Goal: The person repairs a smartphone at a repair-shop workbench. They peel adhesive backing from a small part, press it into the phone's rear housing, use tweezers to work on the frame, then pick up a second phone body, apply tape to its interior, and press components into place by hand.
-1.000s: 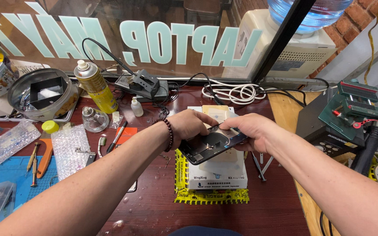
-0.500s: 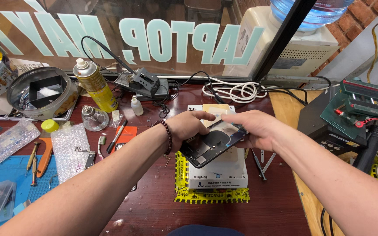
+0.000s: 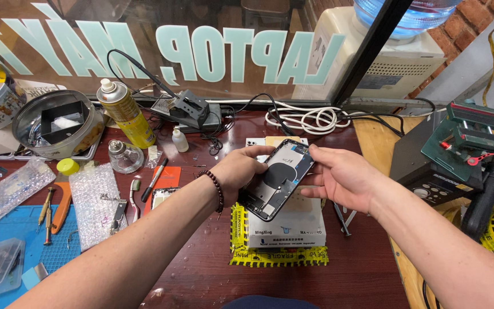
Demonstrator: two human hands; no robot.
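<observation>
Both hands hold the opened phone housing (image 3: 277, 178) above the white box (image 3: 293, 224) near the desk's (image 3: 201, 269) front edge; since a second ago it has tipped upright, insides facing up; left hand (image 3: 238, 171) grips its lower end, right hand (image 3: 338, 177) pinches the top edge.

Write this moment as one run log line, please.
left hand: holds phone housing | right hand: holds its upper edge | housing: tilted, open side up, above white box
</observation>
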